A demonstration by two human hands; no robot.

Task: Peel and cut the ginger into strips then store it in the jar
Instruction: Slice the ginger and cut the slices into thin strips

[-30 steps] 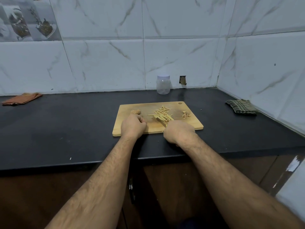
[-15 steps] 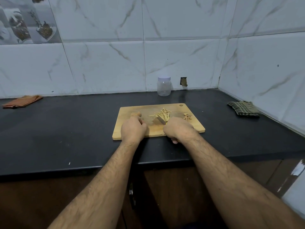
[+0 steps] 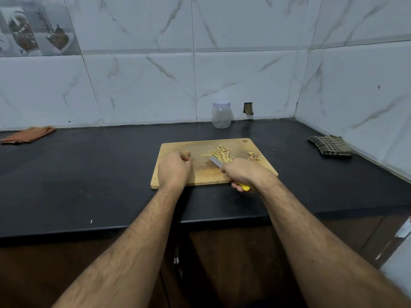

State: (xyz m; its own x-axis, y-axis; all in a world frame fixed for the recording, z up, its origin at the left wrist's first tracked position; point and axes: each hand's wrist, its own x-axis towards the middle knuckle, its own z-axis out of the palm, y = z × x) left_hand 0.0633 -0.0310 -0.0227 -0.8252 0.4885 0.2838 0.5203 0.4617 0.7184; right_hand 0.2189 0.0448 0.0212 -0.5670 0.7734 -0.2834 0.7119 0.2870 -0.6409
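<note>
Black counter (image 3: 89,174) under marbled wall tiles (image 3: 138,85): orange cloth (image 3: 27,134) far left; cutting board (image 3: 206,172) centre, left hand (image 3: 174,168) curled, contents hidden; ginger strips (image 3: 220,153) mid-board; right hand (image 3: 244,172) gripping yellow-handled knife (image 3: 216,162); lidded jar (image 3: 221,115) behind; checked cloth (image 3: 330,146) right.

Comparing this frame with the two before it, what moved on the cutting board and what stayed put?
The right hand has drawn back toward the board's near edge, so the knife blade and yellow handle end now show; it grips the knife throughout. The ginger strips look pushed into a tighter pile. The left hand, cutting board, peel scraps and closed jar stayed put.
</note>
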